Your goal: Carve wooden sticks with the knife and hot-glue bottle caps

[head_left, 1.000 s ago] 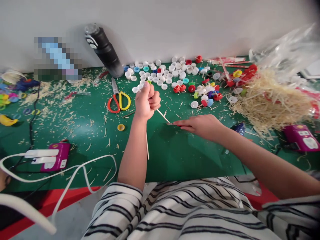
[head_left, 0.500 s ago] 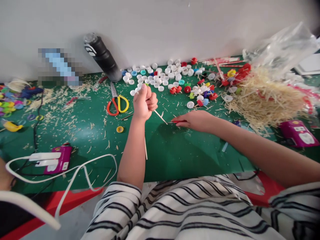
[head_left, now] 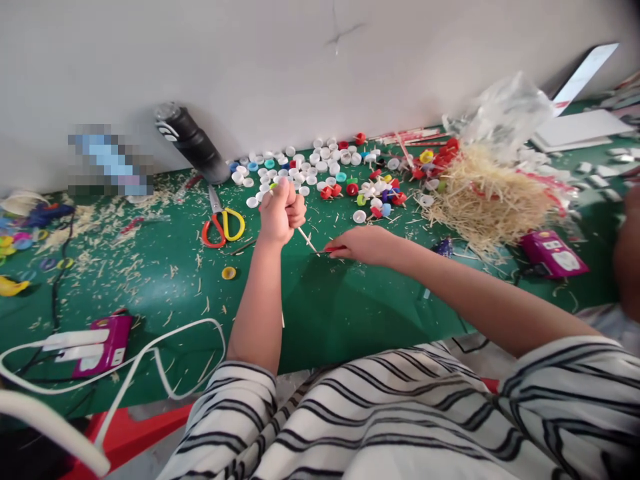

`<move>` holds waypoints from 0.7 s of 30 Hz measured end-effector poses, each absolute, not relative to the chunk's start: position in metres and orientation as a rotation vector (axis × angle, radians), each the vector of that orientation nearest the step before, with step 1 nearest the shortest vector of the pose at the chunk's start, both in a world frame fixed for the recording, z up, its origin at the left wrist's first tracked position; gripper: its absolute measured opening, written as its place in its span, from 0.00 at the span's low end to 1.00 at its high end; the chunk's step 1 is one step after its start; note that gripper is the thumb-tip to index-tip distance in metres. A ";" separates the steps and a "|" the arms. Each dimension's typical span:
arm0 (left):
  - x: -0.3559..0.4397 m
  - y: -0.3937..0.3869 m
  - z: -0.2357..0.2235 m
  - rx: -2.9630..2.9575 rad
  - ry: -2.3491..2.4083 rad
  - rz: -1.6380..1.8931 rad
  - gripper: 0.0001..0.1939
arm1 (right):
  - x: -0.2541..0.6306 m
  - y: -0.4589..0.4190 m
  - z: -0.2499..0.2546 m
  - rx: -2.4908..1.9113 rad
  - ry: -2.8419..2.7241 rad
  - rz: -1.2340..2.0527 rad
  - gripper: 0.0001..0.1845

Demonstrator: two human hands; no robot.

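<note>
My left hand (head_left: 283, 215) is closed in a fist around a thin wooden stick (head_left: 307, 239), whose lower end slants out to the right. Gripped in my right hand (head_left: 367, 245) is a small knife with a red handle (head_left: 334, 249); its thin blade meets the stick's tip just above the green table (head_left: 310, 307). A bit of green, probably a bottle cap, shows behind my left thumb. Left of that hand lie scissors (head_left: 224, 227) with one red and one yellow loop, and a yellow cap (head_left: 229, 273).
Behind my hands are many white caps (head_left: 300, 175) and coloured caps on sticks (head_left: 385, 193). Wood shavings (head_left: 483, 200) heap at right by a purple box (head_left: 553, 255). A black bottle (head_left: 193, 143), white cable (head_left: 175, 327) and second purple box (head_left: 105, 345) occupy the left. Another person's arm (head_left: 629, 253) is at far right.
The camera view has turned right and slightly up. My right hand has come a little closer to my left, and the blade now overlaps the stick's end. Both grips look the same.
</note>
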State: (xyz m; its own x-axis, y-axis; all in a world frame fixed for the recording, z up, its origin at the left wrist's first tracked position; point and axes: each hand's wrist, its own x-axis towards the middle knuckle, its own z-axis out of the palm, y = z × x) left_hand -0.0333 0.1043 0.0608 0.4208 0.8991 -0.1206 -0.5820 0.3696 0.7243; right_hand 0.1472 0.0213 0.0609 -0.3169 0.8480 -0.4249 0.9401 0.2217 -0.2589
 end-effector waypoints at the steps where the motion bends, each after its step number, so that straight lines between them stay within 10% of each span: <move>1: -0.033 0.104 0.061 0.651 0.561 1.014 0.31 | 0.146 0.021 0.062 1.711 2.279 -0.711 0.23; 21: -0.017 0.098 0.066 1.039 0.551 1.016 0.32 | 0.141 0.016 0.060 1.742 2.238 -0.690 0.26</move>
